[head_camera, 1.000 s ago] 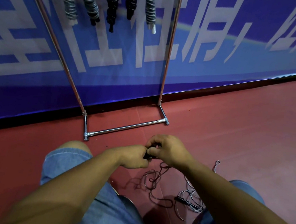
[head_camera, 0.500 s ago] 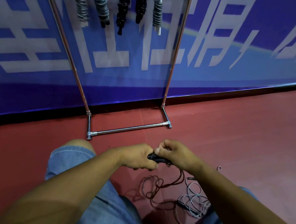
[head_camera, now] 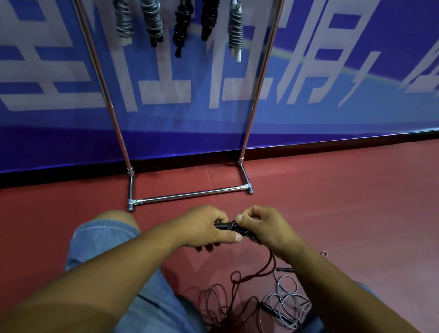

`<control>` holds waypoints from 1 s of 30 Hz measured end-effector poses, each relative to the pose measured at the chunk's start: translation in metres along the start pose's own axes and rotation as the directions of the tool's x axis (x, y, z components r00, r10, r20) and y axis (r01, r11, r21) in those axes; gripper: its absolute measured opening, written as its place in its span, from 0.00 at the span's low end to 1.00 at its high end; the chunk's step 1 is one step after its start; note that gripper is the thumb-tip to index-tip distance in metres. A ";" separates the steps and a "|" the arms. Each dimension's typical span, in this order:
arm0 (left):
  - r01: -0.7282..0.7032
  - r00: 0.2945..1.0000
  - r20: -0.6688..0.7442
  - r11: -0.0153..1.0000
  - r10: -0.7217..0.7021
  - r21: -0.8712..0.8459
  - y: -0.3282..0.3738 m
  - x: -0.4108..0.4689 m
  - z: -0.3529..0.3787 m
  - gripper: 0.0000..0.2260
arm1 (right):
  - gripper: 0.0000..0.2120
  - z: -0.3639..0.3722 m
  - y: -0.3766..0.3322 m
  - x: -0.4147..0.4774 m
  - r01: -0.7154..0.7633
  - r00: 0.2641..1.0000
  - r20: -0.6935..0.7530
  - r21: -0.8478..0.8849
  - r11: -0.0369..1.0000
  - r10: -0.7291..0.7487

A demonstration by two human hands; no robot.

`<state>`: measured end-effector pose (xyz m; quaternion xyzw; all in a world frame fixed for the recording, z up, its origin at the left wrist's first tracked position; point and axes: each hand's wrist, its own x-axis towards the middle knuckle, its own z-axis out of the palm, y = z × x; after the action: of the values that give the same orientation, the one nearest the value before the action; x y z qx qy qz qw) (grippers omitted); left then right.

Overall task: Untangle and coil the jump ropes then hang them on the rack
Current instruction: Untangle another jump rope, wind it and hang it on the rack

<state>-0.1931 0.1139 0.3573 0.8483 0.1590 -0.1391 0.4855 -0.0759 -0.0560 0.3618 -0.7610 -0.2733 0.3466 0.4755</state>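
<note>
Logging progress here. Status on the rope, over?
Left hand, right hand both grip black handles. Dark rope trails to floor, uncoiled. Grey rope tangled beside it.

The rack (head_camera: 191, 194) is shiny silver at its base bars, and its uprights are tinted coppery pink. Behind the rack the banner (head_camera: 352, 112) is deep blue paling to lighter blue, with big grey-white characters and a black strip (head_camera: 350, 131) along its foot. On the rack hang the left coil (head_camera: 122, 20), silver-grey ending in white; the second coil (head_camera: 152, 21), grey ending in black; two black coils (head_camera: 182, 26) – and the right coil (head_camera: 235, 31), grey with a white tip. In front of the rack the floor (head_camera: 356, 206) is dull red. The handles (head_camera: 230, 226) are black and their cord (head_camera: 229, 301) is dark maroon. A loose rope (head_camera: 288, 304) is pale grey. The shorts (head_camera: 104, 238) are faded blue denim.
</note>
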 end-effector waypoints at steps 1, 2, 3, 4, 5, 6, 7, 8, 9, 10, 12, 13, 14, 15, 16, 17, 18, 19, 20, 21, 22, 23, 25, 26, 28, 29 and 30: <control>-0.006 0.997 -0.076 0.999 0.004 -0.031 -0.001 0.001 0.001 0.17 | 0.11 0.000 0.003 0.001 -0.015 1.000 -0.026 0.045 0.999 0.016; -0.034 0.983 -0.181 0.997 0.021 -0.071 -0.003 0.004 0.002 0.17 | 0.11 0.001 0.004 0.001 -0.028 0.998 -0.057 0.106 0.994 0.034; -0.076 0.953 -0.299 0.993 0.046 -0.092 -0.005 0.007 0.005 0.17 | 0.10 0.003 0.006 0.002 -0.038 0.995 -0.088 0.164 0.986 0.053; -0.112 0.915 -0.397 0.991 0.074 -0.075 -0.008 0.010 0.007 0.17 | 0.10 0.005 0.006 0.003 -0.044 0.991 -0.111 0.203 0.978 0.067; -0.128 0.888 -0.449 0.991 0.101 -0.030 -0.009 0.014 0.010 0.17 | 0.10 0.006 0.006 0.003 -0.047 0.989 -0.123 0.224 0.974 0.076; -0.134 0.877 -0.464 0.991 0.126 0.015 -0.008 0.015 0.013 0.16 | 0.10 0.007 0.005 0.003 -0.049 0.989 -0.126 0.233 0.971 0.080; -0.138 0.876 -0.460 0.989 0.144 0.047 -0.007 0.015 0.016 0.17 | 0.10 0.007 0.004 0.004 -0.049 0.989 -0.126 0.241 0.969 0.082; -0.148 0.875 -0.457 0.987 0.162 0.066 -0.005 0.015 0.017 0.18 | 0.10 0.007 0.002 0.004 -0.049 0.989 -0.126 0.248 0.967 0.082; -0.155 0.870 -0.462 0.985 0.171 0.072 -0.005 0.015 0.018 0.20 | 0.10 0.007 0.002 0.004 -0.051 0.988 -0.129 0.252 0.966 0.086; -0.157 0.863 -0.476 0.985 0.171 0.068 -0.003 0.015 0.018 0.22 | 0.10 0.007 0.001 0.005 -0.059 0.987 -0.133 0.252 0.966 0.095; -0.149 0.841 -0.518 0.987 0.158 0.060 -0.004 0.017 0.019 0.23 | 0.11 0.007 0.000 0.004 -0.071 0.986 -0.129 0.256 0.964 0.107; -0.147 0.826 -0.541 0.987 0.157 0.062 -0.005 0.017 0.019 0.23 | 0.12 0.007 0.000 0.004 -0.076 0.987 -0.114 0.263 0.962 0.110; -0.147 0.816 -0.556 0.987 0.156 0.062 -0.005 0.018 0.019 0.22 | 0.12 0.008 0.000 0.003 -0.087 0.989 -0.090 0.268 0.959 0.115; -0.157 0.811 -0.561 0.986 0.163 0.060 -0.004 0.018 0.018 0.21 | 0.12 0.007 0.001 0.002 -0.104 0.991 -0.055 0.270 0.957 0.124; -0.176 0.811 -0.557 0.983 0.177 0.056 -0.003 0.018 0.017 0.21 | 0.11 0.005 0.000 0.001 -0.125 0.991 -0.009 0.269 0.955 0.132; -0.196 0.812 -0.550 0.979 0.192 0.053 -0.003 0.018 0.016 0.20 | 0.10 0.003 0.001 0.000 -0.144 0.990 0.042 0.269 0.952 0.138; -0.209 0.815 -0.544 0.977 0.199 0.045 -0.003 0.017 0.016 0.20 | 0.10 0.001 0.001 -0.001 -0.162 0.986 0.088 0.274 0.948 0.143; -0.213 0.819 -0.539 0.977 0.196 0.031 -0.002 0.016 0.015 0.19 | 0.10 0.000 0.000 -0.002 -0.178 0.981 0.124 0.283 0.942 0.148; -0.211 0.821 -0.540 0.977 0.183 0.010 -0.002 0.016 0.016 0.19 | 0.10 -0.001 0.000 -0.002 -0.194 0.977 0.146 0.300 0.934 0.156; -0.209 0.822 -0.545 0.978 0.166 -0.017 -0.001 0.015 0.017 0.18 | 0.10 -0.002 0.001 -0.002 -0.209 0.973 0.161 0.324 0.923 0.164; -0.208 0.821 -0.551 0.977 0.147 -0.049 0.000 0.015 0.019 0.18 | 0.10 -0.003 0.000 -0.001 -0.226 0.969 0.177 0.355 0.907 0.172; -0.209 0.821 -0.555 0.974 0.130 -0.081 0.001 0.014 0.020 0.19 | 0.09 -0.003 0.000 -0.001 -0.245 0.964 0.194 0.396 0.885 0.180; -0.211 0.824 -0.557 0.968 0.100 -0.139 0.002 0.015 0.022 0.19 | 0.09 -0.002 -0.001 -0.002 -0.300 0.951 0.222 0.486 0.821 0.217; -0.217 0.827 -0.555 0.961 0.089 -0.170 0.003 0.016 0.022 0.18 | 0.09 -0.003 -0.001 -0.002 -0.336 0.940 0.235 0.523 0.784 0.246; -0.244 0.831 -0.552 0.941 0.076 -0.237 0.005 0.017 0.020 0.15 | 0.09 -0.004 0.000 -0.004 -0.391 0.920 0.280 0.612 0.687 0.274; -0.258 0.832 -0.549 0.929 0.075 -0.264 0.006 0.017 0.019 0.14 | 0.09 -0.004 0.001 -0.004 -0.407 0.913 0.300 0.660 0.631 0.275; -0.277 0.831 -0.550 0.918 0.080 -0.285 0.008 0.017 0.018 0.14 | 0.10 -0.004 0.002 -0.003 -0.416 0.910 0.312 0.695 0.587 0.275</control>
<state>-0.1756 0.0966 0.3484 0.7635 0.2273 0.1767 0.5781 -0.0745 -0.0618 0.3619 -0.5029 0.0076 0.5773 0.6432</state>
